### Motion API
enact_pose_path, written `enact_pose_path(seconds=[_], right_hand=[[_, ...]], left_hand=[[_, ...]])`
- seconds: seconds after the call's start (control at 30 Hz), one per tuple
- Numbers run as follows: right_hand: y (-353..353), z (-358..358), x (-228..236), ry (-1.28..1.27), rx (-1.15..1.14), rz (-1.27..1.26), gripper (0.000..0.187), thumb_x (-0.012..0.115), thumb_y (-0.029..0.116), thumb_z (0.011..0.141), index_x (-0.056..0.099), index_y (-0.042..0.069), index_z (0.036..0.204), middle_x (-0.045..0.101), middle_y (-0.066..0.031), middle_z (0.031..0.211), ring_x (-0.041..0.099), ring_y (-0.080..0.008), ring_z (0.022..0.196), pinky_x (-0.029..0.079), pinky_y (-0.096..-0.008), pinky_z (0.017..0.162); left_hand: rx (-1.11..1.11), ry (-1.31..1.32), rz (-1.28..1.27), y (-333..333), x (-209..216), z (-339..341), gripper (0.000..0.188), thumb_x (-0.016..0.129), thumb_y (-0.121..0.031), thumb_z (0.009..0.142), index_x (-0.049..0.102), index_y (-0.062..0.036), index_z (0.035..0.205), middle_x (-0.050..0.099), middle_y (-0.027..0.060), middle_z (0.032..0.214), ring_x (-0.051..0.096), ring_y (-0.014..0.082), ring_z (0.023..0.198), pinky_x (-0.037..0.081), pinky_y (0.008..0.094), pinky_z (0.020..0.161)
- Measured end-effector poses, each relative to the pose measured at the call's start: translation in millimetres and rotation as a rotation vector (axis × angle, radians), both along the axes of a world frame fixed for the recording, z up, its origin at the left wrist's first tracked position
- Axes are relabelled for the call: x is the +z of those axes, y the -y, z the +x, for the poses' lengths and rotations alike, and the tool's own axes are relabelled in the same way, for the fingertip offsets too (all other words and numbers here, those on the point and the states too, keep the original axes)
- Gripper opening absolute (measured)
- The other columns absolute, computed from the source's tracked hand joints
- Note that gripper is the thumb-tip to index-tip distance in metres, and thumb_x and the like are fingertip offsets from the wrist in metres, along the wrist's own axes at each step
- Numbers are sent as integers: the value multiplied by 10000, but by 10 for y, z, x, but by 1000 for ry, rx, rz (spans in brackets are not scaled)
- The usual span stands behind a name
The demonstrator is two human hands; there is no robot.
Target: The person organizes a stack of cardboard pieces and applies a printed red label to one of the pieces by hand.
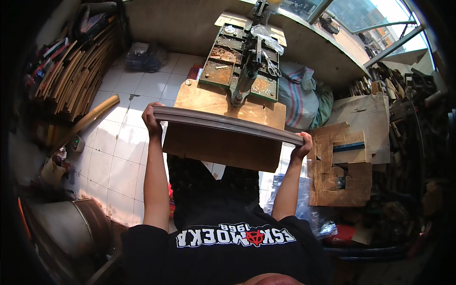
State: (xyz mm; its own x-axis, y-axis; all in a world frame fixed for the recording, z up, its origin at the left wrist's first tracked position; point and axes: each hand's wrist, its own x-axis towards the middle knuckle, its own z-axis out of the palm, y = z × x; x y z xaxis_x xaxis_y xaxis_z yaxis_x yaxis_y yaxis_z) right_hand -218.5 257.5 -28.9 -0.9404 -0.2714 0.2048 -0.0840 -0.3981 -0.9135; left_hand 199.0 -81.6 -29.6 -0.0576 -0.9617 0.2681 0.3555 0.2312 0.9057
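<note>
A long stack of thin grey-brown sheets (223, 123) spans the space in front of me, its layered edges facing up. Both ends are gripped: my left hand (152, 120) closes round the left end, and my right hand (302, 145) round the right end, slightly lower in view. Below the stack shows a plain brown panel (221, 145); whether it belongs to the stack cannot be made out. Just beyond lies a wooden work table (194, 97), on which stands a dark metal bench machine (242, 83).
A green compartment tray (218, 71) with bits and scissors (271, 66) flanks the machine. Piled boards (78, 71) lean at far left, near a curved tan tube (97, 111). At right are a striped sack (297, 102) and cut cardboard (327, 185). A metal drum (71, 228) stands near left.
</note>
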Motion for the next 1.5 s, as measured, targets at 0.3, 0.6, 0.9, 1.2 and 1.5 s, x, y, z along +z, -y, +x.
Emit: enact_pose_path(seconds=[0.3, 0.6, 0.9, 1.2, 1.5], right_hand=[[8, 16, 17, -21, 21, -1, 250, 573, 240, 858, 627, -3, 843, 658, -121, 772, 620, -189, 726, 490, -295, 743], [-77, -54, 9, 13, -5, -2, 244, 583, 244, 856, 633, 6, 848, 650, -94, 731, 606, -156, 671, 477, -266, 686], [-66, -86, -60, 29, -41, 24, 256, 567, 260, 870, 603, 8, 835, 617, -106, 740, 619, -205, 716, 500, -324, 728], [-82, -49, -129, 23, -72, 37, 221, 587, 233, 859, 608, 12, 858, 619, -99, 767, 626, -208, 722, 519, -328, 755], [-23, -83, -95, 57, -46, 44, 267, 567, 298, 871, 599, 32, 859, 568, -62, 792, 591, -207, 755, 488, -340, 782]], left_hand=[[-1, 81, -23, 71, -34, 55, 468, 358, -375, 945, 616, 8, 865, 594, 51, 756, 545, 127, 660, 430, 251, 568], [-45, 63, 38, 15, -89, -31, 463, 371, -394, 937, 612, -2, 885, 594, 65, 784, 573, 155, 694, 469, 264, 584], [2, 13, -8, 54, -153, -71, 454, 361, -360, 937, 590, 30, 903, 615, 134, 803, 601, 235, 758, 505, 357, 729], [28, 76, -43, 22, -143, -60, 475, 359, -371, 933, 583, 46, 893, 609, 138, 799, 606, 238, 762, 499, 360, 736], [-3, 79, -53, 67, -101, -33, 466, 364, -362, 958, 581, 50, 926, 610, 141, 815, 611, 243, 776, 517, 377, 762]])
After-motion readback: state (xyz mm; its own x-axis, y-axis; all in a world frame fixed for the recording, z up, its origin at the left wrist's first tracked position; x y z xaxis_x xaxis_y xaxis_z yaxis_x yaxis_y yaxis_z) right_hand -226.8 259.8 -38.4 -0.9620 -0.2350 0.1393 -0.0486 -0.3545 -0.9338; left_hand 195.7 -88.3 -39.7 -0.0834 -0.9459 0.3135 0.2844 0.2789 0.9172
